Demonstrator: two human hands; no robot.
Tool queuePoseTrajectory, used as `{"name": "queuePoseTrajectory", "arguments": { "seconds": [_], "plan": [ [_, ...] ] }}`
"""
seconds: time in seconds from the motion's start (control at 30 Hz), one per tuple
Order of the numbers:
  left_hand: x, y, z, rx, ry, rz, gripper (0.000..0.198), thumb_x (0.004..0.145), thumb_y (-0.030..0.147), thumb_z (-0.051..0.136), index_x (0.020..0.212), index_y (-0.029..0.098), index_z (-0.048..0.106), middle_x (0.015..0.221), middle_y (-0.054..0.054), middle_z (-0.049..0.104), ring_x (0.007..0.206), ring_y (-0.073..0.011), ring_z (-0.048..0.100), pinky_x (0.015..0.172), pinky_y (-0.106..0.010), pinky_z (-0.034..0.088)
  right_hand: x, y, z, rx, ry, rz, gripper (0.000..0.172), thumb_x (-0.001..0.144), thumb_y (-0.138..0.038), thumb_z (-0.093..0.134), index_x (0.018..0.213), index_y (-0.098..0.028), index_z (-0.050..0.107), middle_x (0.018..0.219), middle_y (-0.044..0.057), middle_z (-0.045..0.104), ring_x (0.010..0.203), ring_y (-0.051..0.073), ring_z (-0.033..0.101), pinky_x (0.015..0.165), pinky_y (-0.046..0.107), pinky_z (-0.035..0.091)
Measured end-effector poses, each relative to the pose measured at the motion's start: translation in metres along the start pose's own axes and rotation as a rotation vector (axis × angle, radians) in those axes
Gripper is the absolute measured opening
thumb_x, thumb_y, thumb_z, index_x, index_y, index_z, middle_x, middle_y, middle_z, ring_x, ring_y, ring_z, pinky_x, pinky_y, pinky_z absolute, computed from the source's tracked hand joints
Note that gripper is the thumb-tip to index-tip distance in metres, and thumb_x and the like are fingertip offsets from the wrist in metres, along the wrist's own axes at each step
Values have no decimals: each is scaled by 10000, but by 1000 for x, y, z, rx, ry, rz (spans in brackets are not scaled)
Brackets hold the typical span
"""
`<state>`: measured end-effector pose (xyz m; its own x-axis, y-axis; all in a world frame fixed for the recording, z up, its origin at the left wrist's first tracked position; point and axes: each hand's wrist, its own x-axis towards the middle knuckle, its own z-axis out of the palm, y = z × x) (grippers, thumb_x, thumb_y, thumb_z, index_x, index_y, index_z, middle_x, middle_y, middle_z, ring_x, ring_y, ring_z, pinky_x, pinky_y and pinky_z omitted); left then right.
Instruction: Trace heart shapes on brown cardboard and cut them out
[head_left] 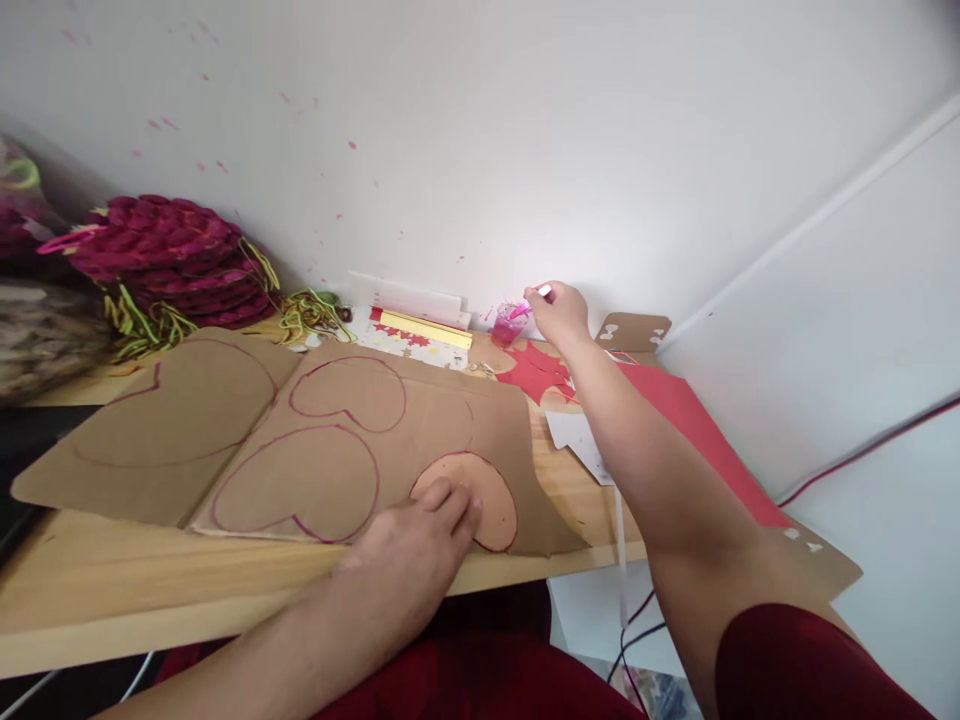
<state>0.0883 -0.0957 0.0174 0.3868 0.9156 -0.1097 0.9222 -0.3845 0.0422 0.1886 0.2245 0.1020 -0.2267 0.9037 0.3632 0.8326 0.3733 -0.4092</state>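
Observation:
My left hand [420, 530] lies flat with fingers stretched out on a small heart-shaped cardboard piece [487, 495], pressing it onto a large brown cardboard sheet [390, 440] marked with dark red heart outlines. My right hand [559, 312] is stretched to the back of the table, fingers pinched round a thin pink-tipped brush or pen [529, 303] whose tip is at a small pink cup [508, 324] by the wall.
A wooden table [150, 580] carries a second cardboard sheet [157, 420] at the left. Crimson decorations with yellow-green cords [172, 260] are piled at back left. Red paper cut-outs [536, 372], a red sheet [690, 420], and a yellow strip [424, 328] lie nearby. The wall is close behind.

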Motion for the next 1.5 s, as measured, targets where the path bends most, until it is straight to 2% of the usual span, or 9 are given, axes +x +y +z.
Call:
{"name": "queuePoseTrajectory", "arguments": {
  "seconds": [0.2, 0.33, 0.5, 0.67, 0.87, 0.97, 1.2, 1.33, 1.5],
  "plan": [
    [0, -2, 12, -7, 73, 6, 556, 941, 138, 518, 1496, 164, 526, 1447, -109, 623, 1240, -291, 586, 671, -322, 629, 14, 3, 35, -107, -44, 101, 257, 909, -435, 641, 826, -219, 754, 980, 125, 768, 1129, 355, 611, 921, 448, 463],
    [1, -2, 12, -1, 109, 17, 533, 934, 143, 538, 1466, 165, 553, 1419, -102, 638, 1219, -279, 587, 682, -333, 624, 14, 3, 33, -126, -49, 114, 258, 889, -441, 660, 832, -210, 762, 1004, 139, 766, 1154, 373, 600, 951, 494, 457],
    [1, -2, 2, 17, 109, 40, 511, 929, 120, 532, 1437, 144, 584, 1380, -113, 656, 1169, -264, 606, 671, -333, 606, 14, 3, 15, -79, 36, 51, 302, 946, -466, 568, 920, -226, 749, 984, 118, 755, 1050, 322, 629, 942, 479, 464],
    [0, 1, 0, 51, 107, 24, 494, 927, 106, 522, 1415, 130, 596, 1324, -133, 666, 1125, -270, 614, 603, -331, 585, 12, 12, 18, -6, 56, -39, 233, 905, -418, 629, 821, -216, 711, 859, 84, 720, 920, 288, 617, 898, 452, 463],
    [-4, 5, 5, 85, 154, 7, 471, 952, 94, 476, 1403, 151, 602, 1404, -144, 613, 1162, -278, 590, 644, -328, 577, 6, 34, 15, 290, 193, -54, 276, 934, -424, 637, 805, -186, 692, 687, 6, 589, 726, 202, 565, 772, 373, 451],
    [-5, 6, 1, 108, 151, 20, 485, 951, 92, 477, 1424, 121, 584, 1432, -170, 594, 1216, -287, 571, 706, -325, 579, -21, 35, -2, 570, 214, -38, 404, 972, -555, 571, 853, -190, 698, 648, -22, 517, 627, 157, 517, 665, 323, 423],
    [-3, 6, -9, 136, 63, 8, 600, 925, 40, 455, 1521, 108, 482, 1487, -163, 575, 1294, -289, 550, 844, -343, 600, -135, 22, -35, 878, -81, 20, 431, 839, -661, 725, 815, -232, 693, 692, -16, 566, 644, 135, 532, 611, 285, 438],
    [-2, 11, -3, 207, 95, 10, 614, 918, 52, 465, 1531, 87, 469, 1495, -209, 557, 1255, -308, 562, 818, -356, 601, -171, 20, -29, 844, -205, -6, 368, 842, -583, 755, 804, -226, 674, 712, -22, 587, 636, 128, 513, 594, 283, 411],
    [-3, 12, 0, 225, 118, -11, 638, 918, 49, 459, 1553, 101, 436, 1512, -196, 540, 1290, -316, 529, 766, -344, 599, -188, 16, -21, 618, -204, -133, 228, 931, -452, 670, 859, -235, 665, 683, -27, 592, 590, 134, 465, 571, 291, 361]
  ]
}}
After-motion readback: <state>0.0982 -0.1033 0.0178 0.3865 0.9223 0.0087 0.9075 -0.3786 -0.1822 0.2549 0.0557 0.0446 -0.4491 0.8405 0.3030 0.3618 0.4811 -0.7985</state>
